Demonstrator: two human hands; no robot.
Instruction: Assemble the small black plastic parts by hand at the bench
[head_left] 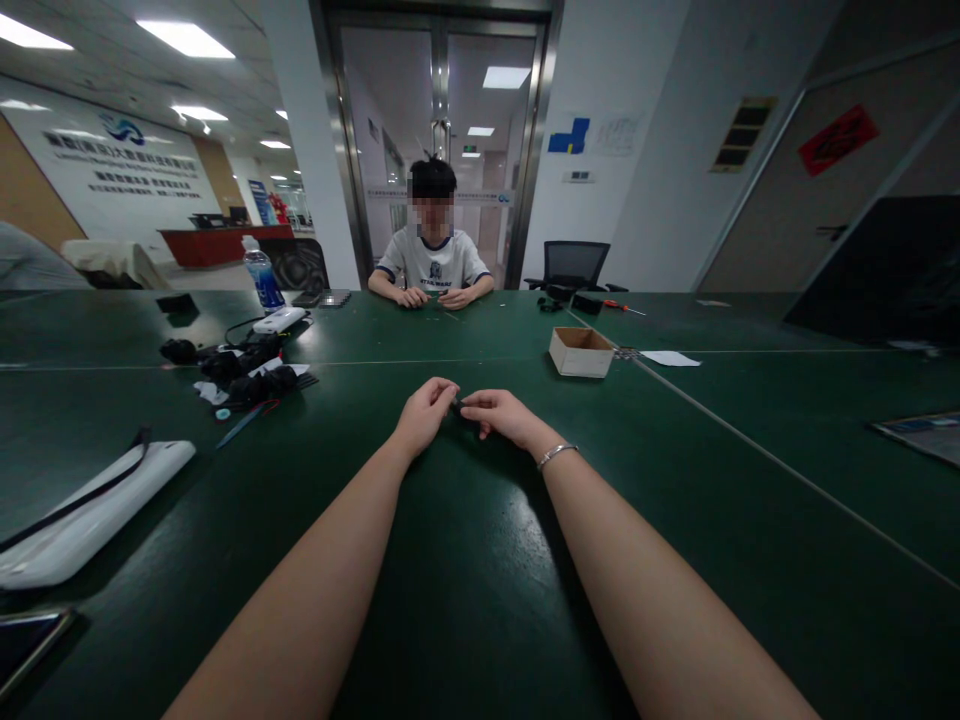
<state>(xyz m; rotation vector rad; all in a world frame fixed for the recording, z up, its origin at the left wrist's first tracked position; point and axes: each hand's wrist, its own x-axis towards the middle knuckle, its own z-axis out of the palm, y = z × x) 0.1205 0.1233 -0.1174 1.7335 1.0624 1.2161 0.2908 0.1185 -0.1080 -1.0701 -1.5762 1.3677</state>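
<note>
Both my forearms reach out over a dark green table (pixel 480 560). My left hand (pixel 424 412) and my right hand (pixel 501 412) meet at the table's middle, fingers curled and pinched together. Between the fingertips sits a small dark part (pixel 458 407), too small to name. A silver bracelet (pixel 556 454) circles my right wrist.
A small open cardboard box (pixel 581 351) stands to the right, white paper (pixel 670 358) beside it. A heap of black parts and cables (pixel 244 375) lies left, with a water bottle (pixel 262 274) behind. A white case (pixel 82 515) lies near left. A person (pixel 433 250) sits opposite.
</note>
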